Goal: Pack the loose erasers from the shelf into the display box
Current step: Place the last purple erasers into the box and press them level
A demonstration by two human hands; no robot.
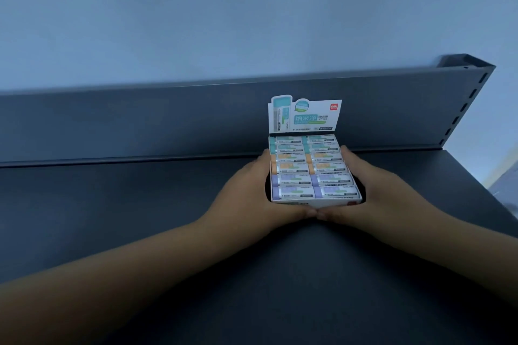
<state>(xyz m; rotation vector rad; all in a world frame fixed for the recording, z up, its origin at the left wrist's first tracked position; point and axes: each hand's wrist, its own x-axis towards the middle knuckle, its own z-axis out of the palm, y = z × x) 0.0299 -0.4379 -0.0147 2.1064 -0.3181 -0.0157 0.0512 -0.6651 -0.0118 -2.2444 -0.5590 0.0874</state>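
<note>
A white display box (304,116) stands on the dark shelf (140,204), its printed header card upright at the back. Erasers (312,168) fill it in two columns: teal sleeves at the back, orange in the middle, purple at the front. My left hand (252,193) grips the box's left side, fingers along the side wall and thumb under the front edge. My right hand (375,190) grips the right side the same way. The two thumbs meet in front of the box. I see no loose eraser on the shelf.
The shelf's dark back panel (168,120) rises just behind the box, with a slotted upright (465,109) at the right end. Above it is a pale blue wall. The shelf's right edge (482,176) runs diagonally near my right forearm.
</note>
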